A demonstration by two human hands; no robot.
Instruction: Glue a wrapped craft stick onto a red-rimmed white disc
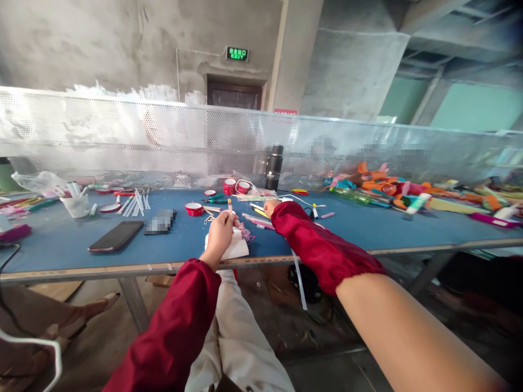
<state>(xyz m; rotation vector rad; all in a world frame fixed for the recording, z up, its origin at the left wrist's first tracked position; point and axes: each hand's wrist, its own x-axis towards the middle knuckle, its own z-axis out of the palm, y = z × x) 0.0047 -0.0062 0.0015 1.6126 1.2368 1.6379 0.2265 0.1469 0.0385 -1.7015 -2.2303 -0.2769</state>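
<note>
Fingers of my left hand (222,235) pinch a short tan stick (229,206), so it's lifted; can't tell from here if my right hand (271,207) grips anything.

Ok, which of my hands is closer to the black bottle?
Your right. The right hand is directly on the near side of the black bottle, not touching it; the left hand is farther away, nearer you and to the bottle's left.

Free tabletop (359,224) front right, flask (274,170) and screen (241,133) blocking rear
</note>
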